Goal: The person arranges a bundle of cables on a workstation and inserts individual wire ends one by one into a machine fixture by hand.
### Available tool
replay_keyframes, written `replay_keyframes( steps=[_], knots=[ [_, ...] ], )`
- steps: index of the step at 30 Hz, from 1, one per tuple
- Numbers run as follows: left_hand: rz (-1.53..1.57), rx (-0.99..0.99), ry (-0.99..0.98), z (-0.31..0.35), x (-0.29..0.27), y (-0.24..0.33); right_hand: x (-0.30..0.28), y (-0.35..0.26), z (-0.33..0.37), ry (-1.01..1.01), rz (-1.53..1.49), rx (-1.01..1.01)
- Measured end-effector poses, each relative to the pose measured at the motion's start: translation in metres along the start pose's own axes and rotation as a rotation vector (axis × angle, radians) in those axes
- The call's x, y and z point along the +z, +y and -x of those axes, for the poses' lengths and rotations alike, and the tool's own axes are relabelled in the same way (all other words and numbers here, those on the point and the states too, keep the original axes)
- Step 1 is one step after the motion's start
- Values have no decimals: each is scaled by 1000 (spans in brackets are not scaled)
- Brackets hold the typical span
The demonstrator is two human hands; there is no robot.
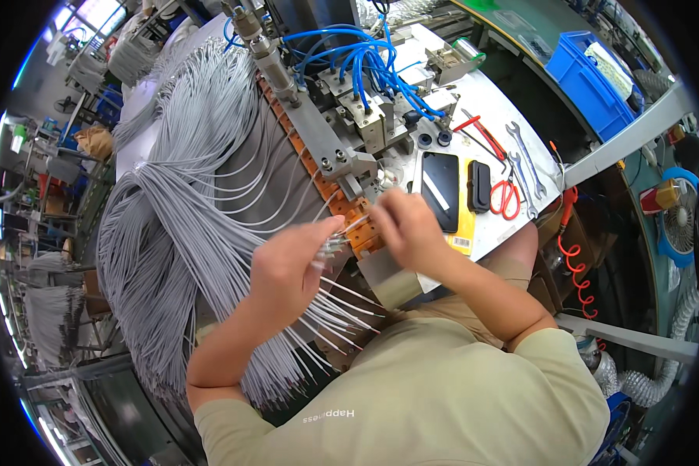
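Observation:
My left hand is closed on a small group of grey cables, whose pale ends stick out past my fingers, slightly blurred. A large bundle of grey cables spreads across the table beside and beneath this hand. My right hand is at the near end of an orange slotted fixture, fingers curled together; what they pinch, if anything, is hidden. Between the two hands, a short pale cable end lies over the fixture. Several single cables curve from the bundle toward the fixture's slots.
A metal press with blue air hoses stands behind the fixture. To the right lie a black phone, a black case, red-handled scissors and wrenches. A blue crate and a coiled red hose are farther right.

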State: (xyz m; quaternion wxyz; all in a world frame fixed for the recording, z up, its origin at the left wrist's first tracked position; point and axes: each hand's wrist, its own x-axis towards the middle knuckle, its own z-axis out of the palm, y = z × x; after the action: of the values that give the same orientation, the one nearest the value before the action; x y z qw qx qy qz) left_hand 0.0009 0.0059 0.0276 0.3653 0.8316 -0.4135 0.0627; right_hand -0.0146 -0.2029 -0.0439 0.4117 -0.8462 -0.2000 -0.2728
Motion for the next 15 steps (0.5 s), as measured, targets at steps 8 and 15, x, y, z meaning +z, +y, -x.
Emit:
replay_keyframes(
  steps=[8,15],
  knots=[
    [43,-200,-328,1,4,-15,13,27,13,-25,-684,758],
    [-192,-91,-294,1,13,-10,2,32,-4,-219,-644,919]
  ],
)
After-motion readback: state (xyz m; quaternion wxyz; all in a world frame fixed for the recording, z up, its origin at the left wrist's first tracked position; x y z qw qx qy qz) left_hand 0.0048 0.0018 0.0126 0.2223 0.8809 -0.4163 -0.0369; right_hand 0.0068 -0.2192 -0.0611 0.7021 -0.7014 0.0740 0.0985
